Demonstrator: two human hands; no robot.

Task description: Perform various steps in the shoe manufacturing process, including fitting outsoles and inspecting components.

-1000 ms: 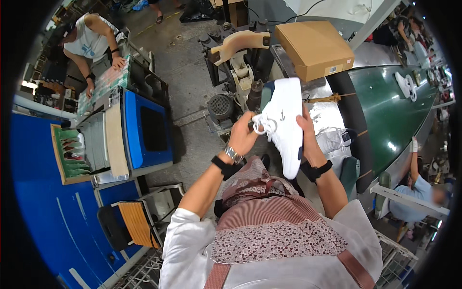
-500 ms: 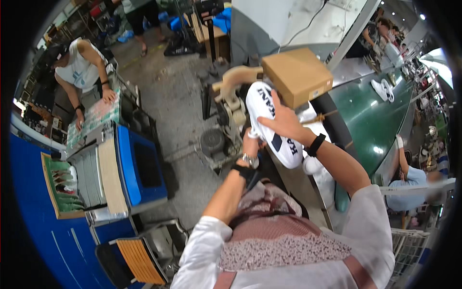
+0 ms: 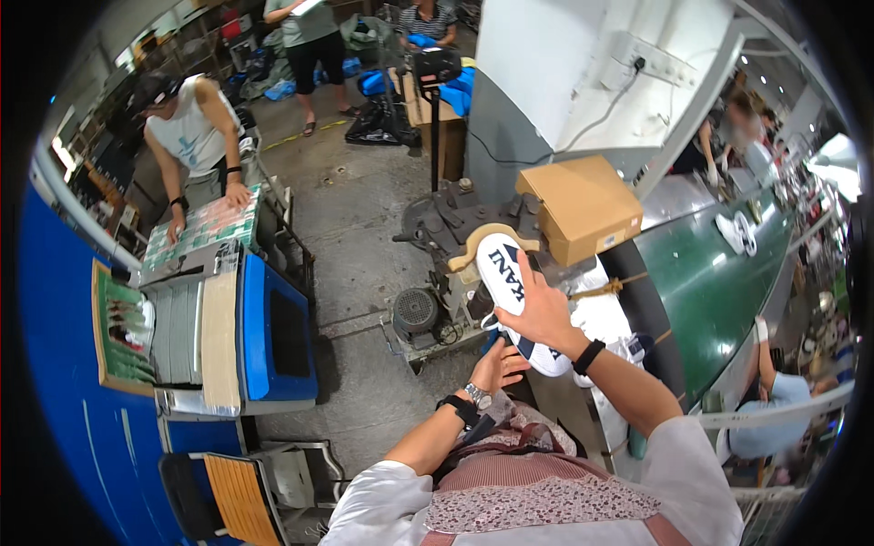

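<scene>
Biggest first: we've got a green conveyor belt (image 3: 678, 314) running along the right side of the frame, then a blue-cased machine (image 3: 282, 341) mid-left. A dark machine w/ a finned motor (image 3: 416, 311) stands on the floor abt. centre, and a brown carton (image 3: 590, 205) sits just right of upper centre.

Next size down: the white shoe (image 3: 500, 271), right of centre, in front of the dark machine — tilted, sole toward us, w/ dark patches on the tread. Our right hand (image 3: 543, 314) is clamped on it, thumb laid across the sole and index finger stretched along it; the other fingertips are hidden. Our left hand (image 3: 496, 369) is just below, palm turned up, fingers apart and a bit curled next to the shoe's edge; can't tell if they touch it. Smallest: a metal watch (image 3: 477, 395) on our left wrist.

Handling, our guess: light, so one hand's prob. OK. Sole shd be firm but bendy, upper softer, easily dented or smudged; not very slippery w/ that tread. Best hold — midfoot, thumb on sole, fingers round the side, no hard squeeze on the upper.
</scene>
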